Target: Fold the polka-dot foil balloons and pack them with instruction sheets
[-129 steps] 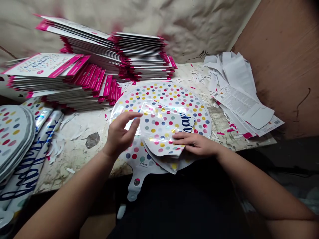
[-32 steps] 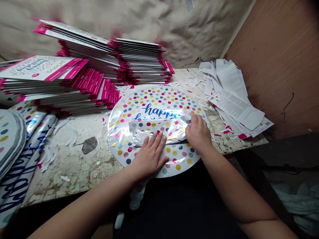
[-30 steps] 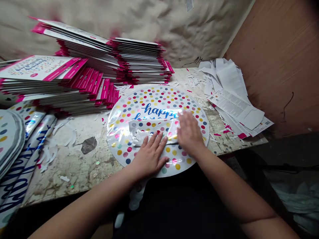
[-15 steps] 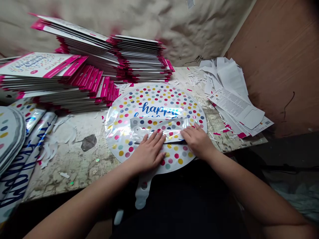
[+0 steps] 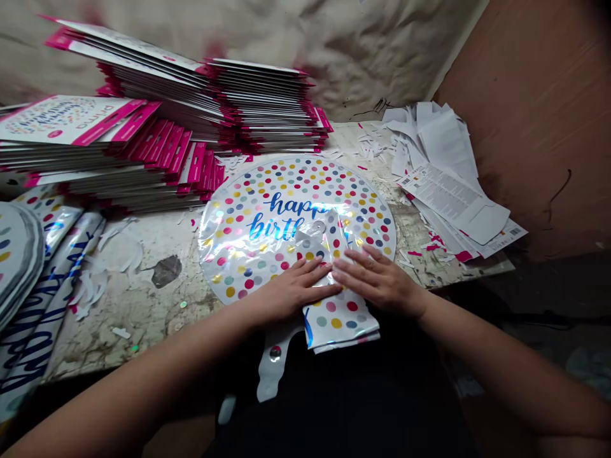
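Note:
A round foil balloon point(image 5: 248, 257) with coloured dots and blue "happy birthday" lettering lies flat on the worktable. On top of it rests a folded dotted foil balloon point(image 5: 341, 321), its strip running toward me and its near end past the table edge. My left hand point(image 5: 291, 289) lies flat, fingers stretched across the folded balloon's left side. From the right, my right hand point(image 5: 382, 280) lies on the same folded balloon, fingers extended, its fingertips close to those of the left. A balloon tail point(image 5: 272, 366) hangs down below my left wrist.
Tall stacks of white-and-pink card packets point(image 5: 267, 105) and more packets point(image 5: 114, 172) stand at the back and left. Other balloons point(image 5: 19, 261) lie at far left. Paper scraps and printed card sleeves point(image 5: 453, 203) pile up at right. The table point(image 5: 157, 318) is worn.
The folded balloon has turned from lying crosswise to lengthwise, its near end now beyond the table edge. My hands have come closer together over it.

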